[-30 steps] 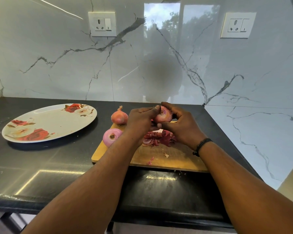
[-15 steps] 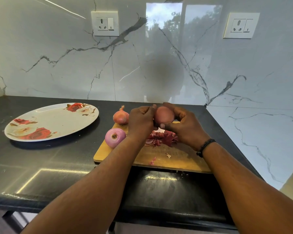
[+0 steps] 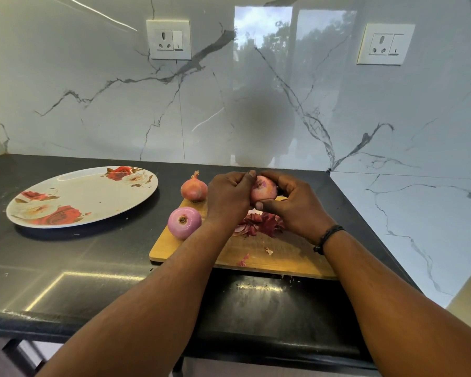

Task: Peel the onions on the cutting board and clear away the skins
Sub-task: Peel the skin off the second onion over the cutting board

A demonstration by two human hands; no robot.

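1. Far left on the black counter (image 3: 65, 268) sits an oval plate (image 3: 87, 191) printed with red and white roses; it lies well apart from the board.
2. Next comes the wooden cutting board (image 3: 283, 259), lying near the counter's front edge, in the corner where the marble walls meet.
3. At the board's back left corner stands an unpeeled onion (image 3: 194, 188), papery skin on and dry tip pointing up.
4. Just in front of it, at the board's left edge, rests a peeled onion (image 3: 184, 222), glossy purple, its root end turned toward me.
5. The left hand (image 3: 229, 197) is curled, its thumb pressed to the top of the onion being worked; its fingers wrap the onion's left side.
6. The held onion (image 3: 264, 190) hangs above the board, gripped between both hands, partly pink with some skin left.
7. Below the hands lies a heap of dark red skins (image 3: 261, 224), and a few small scraps (image 3: 268, 250) are scattered nearer the front of the board.
8. The right hand (image 3: 297, 208) cups the onion from the right and beneath, thumb under it; a dark wristband (image 3: 327, 238) circles that wrist.
9. Two white wall sockets (image 3: 169, 40) are set in the marble above.
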